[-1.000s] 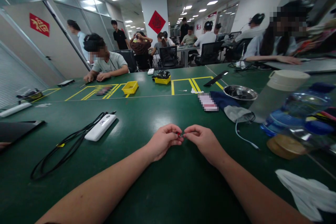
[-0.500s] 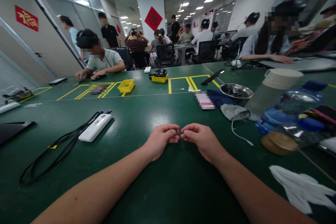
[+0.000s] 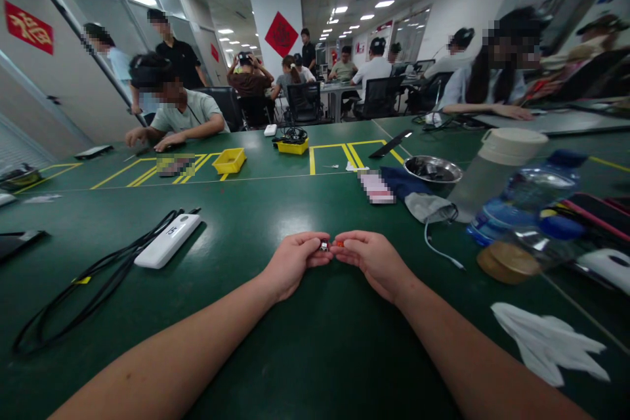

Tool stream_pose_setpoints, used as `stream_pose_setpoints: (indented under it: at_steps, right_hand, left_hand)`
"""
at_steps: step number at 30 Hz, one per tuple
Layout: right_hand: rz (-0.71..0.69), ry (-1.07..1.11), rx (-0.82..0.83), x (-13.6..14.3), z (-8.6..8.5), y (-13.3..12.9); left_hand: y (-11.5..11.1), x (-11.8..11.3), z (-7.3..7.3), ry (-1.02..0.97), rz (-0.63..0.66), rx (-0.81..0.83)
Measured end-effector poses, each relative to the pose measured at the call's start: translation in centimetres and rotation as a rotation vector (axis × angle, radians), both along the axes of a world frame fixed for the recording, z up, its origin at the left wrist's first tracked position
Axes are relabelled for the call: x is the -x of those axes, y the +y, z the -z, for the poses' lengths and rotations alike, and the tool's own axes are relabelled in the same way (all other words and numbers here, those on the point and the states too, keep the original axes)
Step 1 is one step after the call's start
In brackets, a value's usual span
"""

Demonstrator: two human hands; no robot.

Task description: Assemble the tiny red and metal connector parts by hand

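Over the green table [image 3: 236, 216], my left hand [image 3: 298, 264] pinches a small shiny dark and silver piece [image 3: 324, 246] between thumb and fingers. My right hand [image 3: 375, 259] is closed on a small orange piece [image 3: 340, 244] at its fingertips. The fingertips of both hands meet or nearly meet at the middle of the view. Both pieces are partly covered by the fingers, and their exact shape is too small to make out.
Left of my hands lie a white power bank [image 3: 168, 241] and black cable [image 3: 105, 282]. Yellow trays [image 3: 230, 161] stand farther back. To the right are a metal bowl [image 3: 433, 169], bottles [image 3: 529, 190], a grey pouch [image 3: 429, 205] and white tissue [image 3: 551, 341]. People sit beyond.
The orange piece now shows in my right fingertips, and the shiny piece shows more clearly in my left. My hands are slightly closer together. The view has shifted a little to the right.
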State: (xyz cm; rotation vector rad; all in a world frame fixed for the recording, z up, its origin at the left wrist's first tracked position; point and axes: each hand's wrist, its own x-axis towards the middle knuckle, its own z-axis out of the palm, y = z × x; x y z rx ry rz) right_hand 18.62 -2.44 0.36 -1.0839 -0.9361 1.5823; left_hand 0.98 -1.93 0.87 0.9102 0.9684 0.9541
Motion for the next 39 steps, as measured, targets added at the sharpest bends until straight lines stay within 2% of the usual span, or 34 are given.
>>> stream_pose_setpoints:
  at_steps: [9, 19, 39]
  right_hand:
    - [-0.012, 0.006, 0.007, 0.06, -0.4, -0.17]
    - [-0.024, 0.032, 0.006, 0.05, -0.64, -0.22]
    - [-0.061, 0.002, -0.068, -0.17, -0.1, -0.09]
  left_hand:
    - [-0.09, -0.15, -0.3, -0.017, -0.017, 0.024]
    - [-0.06, 0.03, 0.16, -0.018, 0.006, -0.009]
    - [-0.16, -0.09, 0.26, 0.014, 0.014, -0.083]
